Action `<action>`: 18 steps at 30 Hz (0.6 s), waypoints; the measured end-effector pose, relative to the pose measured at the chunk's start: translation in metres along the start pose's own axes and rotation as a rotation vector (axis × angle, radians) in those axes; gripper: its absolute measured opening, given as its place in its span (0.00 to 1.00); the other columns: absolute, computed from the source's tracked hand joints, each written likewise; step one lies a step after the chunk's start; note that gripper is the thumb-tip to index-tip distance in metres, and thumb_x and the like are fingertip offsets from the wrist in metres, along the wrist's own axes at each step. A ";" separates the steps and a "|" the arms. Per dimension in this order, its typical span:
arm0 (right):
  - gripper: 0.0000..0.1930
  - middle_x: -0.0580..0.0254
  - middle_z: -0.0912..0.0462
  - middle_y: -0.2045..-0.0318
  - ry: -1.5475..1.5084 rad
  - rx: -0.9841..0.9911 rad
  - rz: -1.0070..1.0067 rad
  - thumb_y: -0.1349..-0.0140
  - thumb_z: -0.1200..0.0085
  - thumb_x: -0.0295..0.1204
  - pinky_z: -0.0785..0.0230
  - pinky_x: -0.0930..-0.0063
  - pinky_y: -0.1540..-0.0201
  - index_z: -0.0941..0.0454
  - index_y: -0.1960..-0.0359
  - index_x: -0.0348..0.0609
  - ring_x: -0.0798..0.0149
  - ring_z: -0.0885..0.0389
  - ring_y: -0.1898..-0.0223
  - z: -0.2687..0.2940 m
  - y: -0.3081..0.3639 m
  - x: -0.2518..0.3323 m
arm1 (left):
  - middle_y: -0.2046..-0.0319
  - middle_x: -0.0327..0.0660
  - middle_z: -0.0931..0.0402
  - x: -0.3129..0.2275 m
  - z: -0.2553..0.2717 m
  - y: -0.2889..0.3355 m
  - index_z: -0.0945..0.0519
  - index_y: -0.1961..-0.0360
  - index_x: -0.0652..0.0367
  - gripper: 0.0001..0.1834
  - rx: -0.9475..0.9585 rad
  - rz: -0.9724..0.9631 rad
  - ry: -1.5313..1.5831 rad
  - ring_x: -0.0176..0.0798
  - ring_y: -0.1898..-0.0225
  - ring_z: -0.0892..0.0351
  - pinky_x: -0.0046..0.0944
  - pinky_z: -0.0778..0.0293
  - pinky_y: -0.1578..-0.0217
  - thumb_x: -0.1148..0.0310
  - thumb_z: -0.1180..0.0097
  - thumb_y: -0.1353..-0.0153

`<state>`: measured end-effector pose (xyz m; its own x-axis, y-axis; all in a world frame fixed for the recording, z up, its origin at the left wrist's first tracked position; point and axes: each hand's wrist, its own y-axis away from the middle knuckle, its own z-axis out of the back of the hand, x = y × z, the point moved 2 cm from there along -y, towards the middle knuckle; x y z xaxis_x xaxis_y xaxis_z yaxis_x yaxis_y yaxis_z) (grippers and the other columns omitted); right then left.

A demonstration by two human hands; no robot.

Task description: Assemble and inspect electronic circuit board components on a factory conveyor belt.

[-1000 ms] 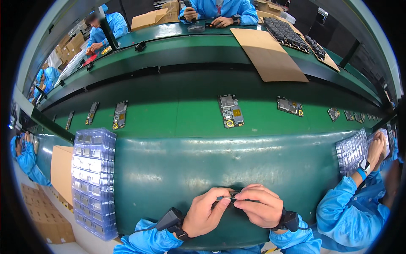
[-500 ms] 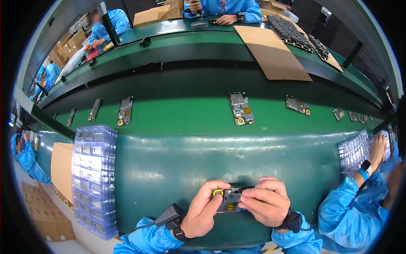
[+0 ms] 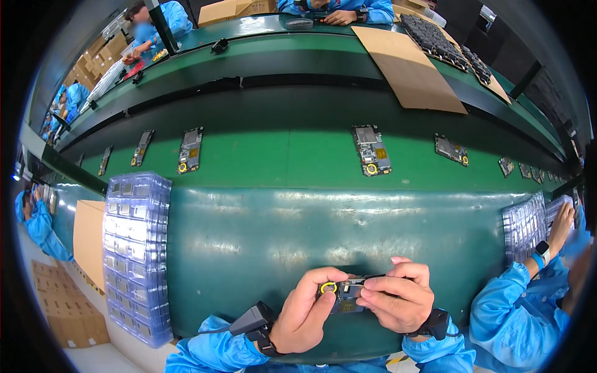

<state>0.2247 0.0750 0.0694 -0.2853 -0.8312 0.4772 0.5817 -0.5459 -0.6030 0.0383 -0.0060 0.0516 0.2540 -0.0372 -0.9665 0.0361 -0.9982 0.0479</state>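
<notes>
Blue sleeves, our own, come up from below the board, one on each side of it, and both our wrists carry black devices. Our left hand is at the left of the board, index finger curved over the upper edge, thumb slanting up to meet it, the two pinching the end with a yellow ring. Our right hand leans in from the right of the board, knuckles bent, fingers pointing left, their tips closed on its right end; whether they also pinch a smaller piece we cannot tell, since they cover that part. The board sits tilted between both hands, over the green bench.

Well left of the board we see a stack of clear trays with flat pieces in their pockets. Well to its right, a co-worker has a hand near more trays. Beyond the board, a green strip bears a row of circuit boards. Farther beyond it, cardboard lies beside black parts, and a person in blue faces us.
</notes>
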 end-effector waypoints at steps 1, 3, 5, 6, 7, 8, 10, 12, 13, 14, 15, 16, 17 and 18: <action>0.17 0.77 0.13 0.57 0.001 -0.003 -0.002 0.58 0.21 0.31 0.26 0.59 0.44 0.09 0.63 0.58 0.64 0.27 0.56 0.000 0.000 0.000 | 0.43 0.49 0.23 0.000 0.000 -0.001 0.33 0.39 0.64 0.16 0.001 -0.010 0.011 0.38 0.44 0.23 0.38 0.30 0.41 0.79 0.60 0.25; 0.17 0.77 0.13 0.58 0.004 -0.007 -0.002 0.58 0.21 0.31 0.27 0.58 0.43 0.09 0.63 0.58 0.64 0.27 0.56 -0.001 0.000 -0.001 | 0.43 0.49 0.23 0.001 0.002 -0.001 0.33 0.39 0.64 0.15 0.011 0.005 0.005 0.38 0.44 0.23 0.38 0.30 0.41 0.78 0.60 0.25; 0.17 0.77 0.12 0.58 -0.002 -0.008 -0.015 0.57 0.21 0.32 0.28 0.58 0.42 0.09 0.63 0.58 0.65 0.27 0.56 -0.001 0.001 -0.001 | 0.42 0.50 0.23 0.002 0.002 -0.001 0.33 0.39 0.64 0.15 0.020 0.023 0.000 0.39 0.44 0.23 0.38 0.30 0.41 0.78 0.59 0.25; 0.17 0.77 0.12 0.58 -0.001 -0.007 -0.016 0.57 0.21 0.32 0.28 0.58 0.42 0.09 0.63 0.58 0.65 0.27 0.56 -0.001 0.001 -0.001 | 0.42 0.50 0.23 0.001 0.002 -0.002 0.33 0.39 0.64 0.15 0.025 -0.005 -0.009 0.38 0.44 0.23 0.38 0.30 0.41 0.78 0.59 0.25; 0.17 0.77 0.12 0.58 0.004 -0.006 -0.013 0.57 0.21 0.32 0.28 0.58 0.42 0.09 0.62 0.58 0.65 0.27 0.56 0.000 0.001 0.000 | 0.42 0.50 0.23 0.001 0.001 -0.001 0.33 0.39 0.64 0.15 0.029 -0.030 -0.018 0.38 0.44 0.23 0.38 0.30 0.41 0.78 0.59 0.25; 0.17 0.77 0.12 0.58 0.010 -0.004 -0.010 0.57 0.21 0.32 0.28 0.58 0.42 0.09 0.62 0.58 0.65 0.27 0.56 0.000 0.002 0.000 | 0.42 0.50 0.23 0.002 0.000 -0.001 0.33 0.39 0.64 0.15 0.029 -0.026 -0.016 0.38 0.44 0.23 0.38 0.30 0.41 0.78 0.59 0.25; 0.17 0.77 0.12 0.58 0.012 -0.005 -0.009 0.57 0.21 0.32 0.28 0.58 0.41 0.09 0.62 0.58 0.65 0.27 0.56 0.001 0.001 0.001 | 0.42 0.50 0.23 0.004 -0.001 0.000 0.33 0.39 0.64 0.15 0.015 -0.032 0.003 0.38 0.44 0.23 0.37 0.30 0.41 0.77 0.59 0.24; 0.17 0.77 0.12 0.58 0.010 -0.012 0.003 0.56 0.21 0.32 0.28 0.58 0.41 0.09 0.62 0.58 0.65 0.26 0.56 0.001 0.000 0.002 | 0.42 0.50 0.23 0.002 0.000 0.001 0.33 0.39 0.64 0.15 0.014 -0.048 -0.023 0.38 0.44 0.23 0.37 0.30 0.41 0.77 0.59 0.24; 0.17 0.77 0.12 0.58 0.005 -0.012 0.004 0.56 0.21 0.32 0.28 0.58 0.41 0.09 0.62 0.58 0.65 0.26 0.56 0.000 0.001 0.001 | 0.43 0.50 0.23 0.002 0.001 0.000 0.33 0.39 0.64 0.15 0.017 -0.067 -0.044 0.38 0.44 0.23 0.37 0.30 0.42 0.77 0.59 0.24; 0.17 0.77 0.12 0.58 0.001 -0.013 0.006 0.56 0.21 0.32 0.28 0.58 0.41 0.09 0.62 0.58 0.65 0.26 0.56 -0.001 0.001 0.000 | 0.43 0.50 0.23 0.002 0.001 -0.001 0.33 0.39 0.64 0.15 0.019 -0.070 -0.044 0.38 0.44 0.23 0.37 0.30 0.42 0.77 0.59 0.24; 0.17 0.77 0.12 0.58 0.002 -0.015 0.008 0.56 0.21 0.32 0.28 0.58 0.41 0.09 0.62 0.58 0.65 0.26 0.56 -0.001 0.001 -0.001 | 0.43 0.50 0.23 0.002 0.001 0.000 0.33 0.39 0.64 0.15 0.013 -0.036 -0.034 0.38 0.44 0.23 0.37 0.30 0.42 0.77 0.59 0.24; 0.17 0.77 0.12 0.58 0.002 -0.010 0.003 0.56 0.21 0.32 0.28 0.58 0.41 0.09 0.62 0.58 0.65 0.26 0.56 -0.002 0.002 -0.001 | 0.43 0.50 0.23 0.003 0.001 0.000 0.33 0.39 0.64 0.15 0.007 0.001 -0.022 0.38 0.44 0.23 0.37 0.29 0.42 0.77 0.59 0.24; 0.17 0.77 0.12 0.58 0.002 -0.004 -0.003 0.56 0.21 0.32 0.28 0.58 0.41 0.09 0.62 0.58 0.65 0.26 0.56 -0.002 0.003 -0.001 | 0.43 0.50 0.23 0.003 0.001 0.000 0.33 0.39 0.64 0.15 0.009 0.001 -0.020 0.38 0.44 0.23 0.37 0.29 0.42 0.77 0.59 0.24; 0.17 0.77 0.12 0.58 0.004 -0.004 -0.004 0.56 0.21 0.32 0.28 0.58 0.41 0.09 0.62 0.58 0.65 0.26 0.56 -0.002 0.002 -0.002 | 0.43 0.50 0.23 0.003 0.001 -0.001 0.33 0.39 0.64 0.15 0.010 -0.002 -0.015 0.38 0.45 0.23 0.37 0.29 0.42 0.78 0.59 0.24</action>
<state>0.2250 0.0748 0.0658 -0.2905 -0.8292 0.4775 0.5777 -0.5499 -0.6033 0.0382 -0.0050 0.0487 0.2398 -0.0355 -0.9702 0.0274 -0.9987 0.0433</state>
